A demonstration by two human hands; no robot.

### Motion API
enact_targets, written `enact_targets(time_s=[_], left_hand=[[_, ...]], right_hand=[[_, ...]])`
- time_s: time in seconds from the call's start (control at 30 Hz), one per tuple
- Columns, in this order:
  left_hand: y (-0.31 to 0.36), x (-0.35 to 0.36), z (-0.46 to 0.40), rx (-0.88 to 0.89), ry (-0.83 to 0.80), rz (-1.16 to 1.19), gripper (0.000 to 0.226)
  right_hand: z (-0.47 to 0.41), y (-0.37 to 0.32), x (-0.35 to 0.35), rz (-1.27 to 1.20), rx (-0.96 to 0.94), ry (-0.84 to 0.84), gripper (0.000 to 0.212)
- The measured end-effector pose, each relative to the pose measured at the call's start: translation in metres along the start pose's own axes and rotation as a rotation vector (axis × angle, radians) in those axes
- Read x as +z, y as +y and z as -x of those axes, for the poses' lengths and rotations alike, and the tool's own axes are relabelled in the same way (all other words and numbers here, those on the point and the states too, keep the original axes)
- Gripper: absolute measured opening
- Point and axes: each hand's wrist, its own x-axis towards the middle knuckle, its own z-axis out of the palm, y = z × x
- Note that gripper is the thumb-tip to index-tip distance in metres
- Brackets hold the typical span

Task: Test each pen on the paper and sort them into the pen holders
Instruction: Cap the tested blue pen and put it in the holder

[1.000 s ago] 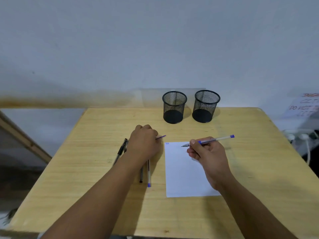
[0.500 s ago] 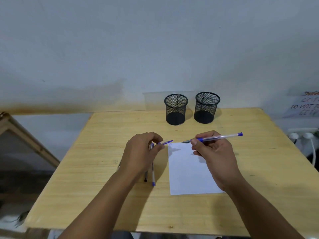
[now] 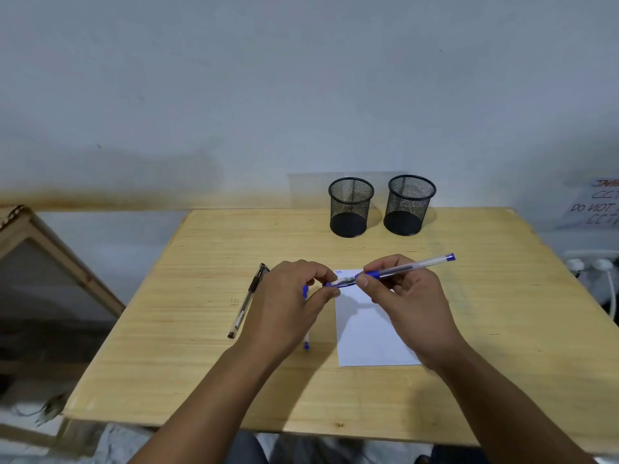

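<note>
My right hand [image 3: 405,296] holds a clear blue pen [image 3: 412,265] above the top of the white paper [image 3: 365,333]. My left hand [image 3: 288,303] pinches the pen's blue cap [image 3: 335,284] at the pen's tip. A small blue scribble [image 3: 339,272] marks the paper's top left corner. A black pen [image 3: 248,301] lies on the table left of my left hand. Another blue pen [image 3: 306,343] lies partly hidden under my left hand. Two black mesh pen holders, left [image 3: 350,207] and right [image 3: 410,205], stand upright near the table's far edge; nothing shows inside them.
The wooden table [image 3: 201,363] stands against a pale wall. A wooden frame [image 3: 50,256] leans at the left. At the right are a handwritten sign [image 3: 599,202] and white plugs with cables [image 3: 599,266].
My hands have come together over the top of the paper. The cap in my left hand now meets the tip of the pen in my right hand.
</note>
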Motion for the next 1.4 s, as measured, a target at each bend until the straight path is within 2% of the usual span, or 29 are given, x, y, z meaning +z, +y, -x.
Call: enact_targets(time_s=[0.2, 0.43, 0.77, 0.9, 1.0, 1.1, 1.27, 1.4], left_hand=[[-0.003, 0.002, 0.004, 0.066, 0.028, 0.028, 0.018], [-0.006, 0.006, 0.008, 0.154, 0.063, 0.038, 0.007], [-0.006, 0.014, 0.014, 0.277, 0.115, 0.011, 0.012], [-0.004, 0.015, 0.012, 0.201, 0.109, 0.072, 0.010], [-0.002, 0.016, 0.009, 0.097, 0.079, 0.174, 0.011], [0.002, 0.018, 0.004, 0.041, 0.066, 0.206, 0.015], [0.004, 0.028, -0.012, -0.048, 0.002, 0.209, 0.026], [-0.003, 0.038, -0.038, -0.159, -0.022, 0.266, 0.035]], right_hand=[[0.008, 0.003, 0.002, -0.026, 0.002, 0.006, 0.006], [0.015, 0.007, 0.004, -0.097, -0.005, -0.001, 0.007], [0.023, 0.014, 0.008, -0.114, -0.033, 0.022, 0.012], [0.020, 0.014, 0.008, -0.131, -0.018, 0.038, 0.011], [0.017, 0.013, 0.011, -0.287, 0.059, 0.107, 0.018], [0.012, 0.011, 0.010, -0.365, 0.086, 0.143, 0.014], [-0.010, 0.004, -0.001, -0.357, 0.065, 0.213, 0.009], [-0.040, -0.002, -0.024, -0.200, 0.042, 0.251, 0.009]])
